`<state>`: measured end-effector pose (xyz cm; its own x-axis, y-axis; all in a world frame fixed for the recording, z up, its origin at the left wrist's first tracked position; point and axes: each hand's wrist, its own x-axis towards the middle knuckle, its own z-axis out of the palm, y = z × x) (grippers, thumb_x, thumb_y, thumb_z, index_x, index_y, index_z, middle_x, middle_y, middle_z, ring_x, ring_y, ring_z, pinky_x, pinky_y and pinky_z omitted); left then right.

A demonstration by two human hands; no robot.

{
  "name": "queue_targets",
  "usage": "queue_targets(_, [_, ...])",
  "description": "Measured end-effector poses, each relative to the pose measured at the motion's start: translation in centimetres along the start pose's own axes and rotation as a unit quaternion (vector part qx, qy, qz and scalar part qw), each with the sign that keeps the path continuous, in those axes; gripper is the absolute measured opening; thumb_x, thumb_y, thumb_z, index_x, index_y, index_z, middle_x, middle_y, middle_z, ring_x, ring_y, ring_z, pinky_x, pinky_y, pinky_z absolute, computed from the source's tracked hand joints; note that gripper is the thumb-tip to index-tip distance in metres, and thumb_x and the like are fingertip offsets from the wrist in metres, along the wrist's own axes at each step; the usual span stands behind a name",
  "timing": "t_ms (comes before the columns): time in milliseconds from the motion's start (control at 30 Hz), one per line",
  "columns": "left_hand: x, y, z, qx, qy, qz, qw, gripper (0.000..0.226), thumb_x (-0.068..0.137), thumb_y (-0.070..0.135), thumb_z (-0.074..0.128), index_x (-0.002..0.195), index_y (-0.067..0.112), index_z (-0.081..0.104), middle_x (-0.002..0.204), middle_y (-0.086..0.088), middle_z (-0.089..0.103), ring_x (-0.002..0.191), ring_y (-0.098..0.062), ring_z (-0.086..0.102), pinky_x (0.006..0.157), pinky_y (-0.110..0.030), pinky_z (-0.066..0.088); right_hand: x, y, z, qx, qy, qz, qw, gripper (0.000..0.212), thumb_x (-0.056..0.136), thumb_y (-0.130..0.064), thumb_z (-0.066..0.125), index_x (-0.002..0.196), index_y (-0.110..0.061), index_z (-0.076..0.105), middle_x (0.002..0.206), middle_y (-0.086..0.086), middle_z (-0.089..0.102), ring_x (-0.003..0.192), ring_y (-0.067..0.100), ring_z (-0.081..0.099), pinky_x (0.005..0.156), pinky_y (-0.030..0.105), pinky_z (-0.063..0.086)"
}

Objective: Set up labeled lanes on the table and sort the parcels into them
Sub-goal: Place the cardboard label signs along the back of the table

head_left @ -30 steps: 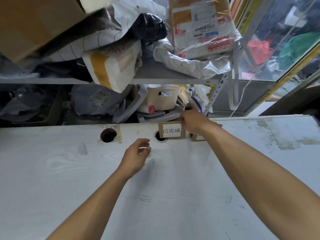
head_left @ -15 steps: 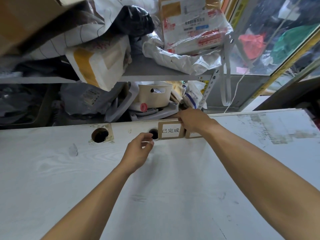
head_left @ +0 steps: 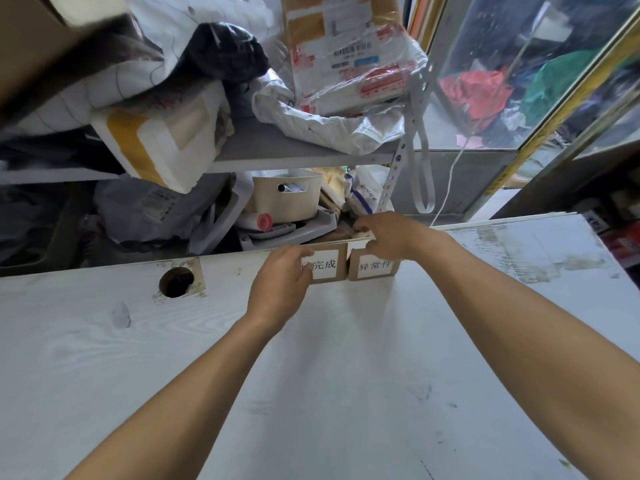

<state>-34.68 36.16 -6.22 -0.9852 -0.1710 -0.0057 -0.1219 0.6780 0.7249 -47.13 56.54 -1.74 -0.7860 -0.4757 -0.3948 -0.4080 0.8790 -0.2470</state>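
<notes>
2 cardboard label cards stand side by side at the far edge of the desk [head_left: 311, 375], near its middle. The left hand [head_left: 280, 285] grasps the left card [head_left: 327, 266], its fingers curled over the card's left end and covering the first printed character. The right hand [head_left: 388, 237] rests on the top of the right card [head_left: 375, 268], fingers bent over its upper edge, though I cannot tell whether they pinch it or only press. The cards nearly touch, so the lanes they mark are probably not spread out yet.

By my judgement the task is at an early stage: only 2 labels are set, and both are being adjusted. No parcel lies on the desk. The parcels [head_left: 346, 57] are piled on the shelf [head_left: 277, 154] beyond the far edge and below it, so all sorting is left.
</notes>
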Motion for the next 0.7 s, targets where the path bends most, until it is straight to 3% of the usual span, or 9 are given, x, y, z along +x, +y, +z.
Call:
queue_targets(133, [2.2,3.0,1.3,0.120,-0.021,0.089,0.988,0.031,0.094,0.024,0.061,0.125,0.026,0.062,0.128,0.005,0.061,0.119,-0.017,0.050,0.086,-0.029,0.041,-1.2,1.6,1.4,-0.031,-0.006,0.011,0.999,0.046,0.094,-0.021,0.058,0.138,-0.029,0.052,0.132,0.006,0.061,0.115,0.029,0.059,0.084,0.036,0.050])
queue_targets(333, [3.4,4.8,2.8,0.154,-0.041,0.077,0.984,0.034,0.096,0.025,0.057,0.130,0.025,0.059,0.133,0.004,0.060,0.124,-0.017,0.049,0.088,-0.032,0.042,-1.4,3.7,2.2,-0.077,0.024,0.002,0.997,0.032,0.097,-0.005,0.048,0.124,-0.017,0.060,0.114,0.013,0.064,0.089,0.030,0.060,0.067,0.032,0.041])
queue_targets(500, [3.4,5.6,3.6,0.136,-0.059,0.073,0.986,0.037,0.097,0.024,0.057,0.134,0.026,0.057,0.138,0.003,0.058,0.127,-0.019,0.050,0.097,-0.036,0.045,-2.6,6.2,1.3,-0.075,0.056,0.027,0.995,0.018,0.092,-0.004,0.048,0.090,-0.021,0.053,0.098,0.009,0.066,0.077,0.029,0.056,0.060,0.031,0.038])
queue_targets(700, [3.4,6.5,4.4,0.118,-0.057,0.048,0.990,0.038,0.097,0.024,0.057,0.135,0.028,0.056,0.135,0.003,0.059,0.117,-0.017,0.056,0.089,-0.038,0.051,-3.4,9.3,1.3,-0.049,0.079,0.061,0.994,0.026,0.092,-0.007,0.049,0.108,-0.019,0.067,0.101,0.011,0.067,0.076,0.030,0.055,0.061,0.031,0.042])
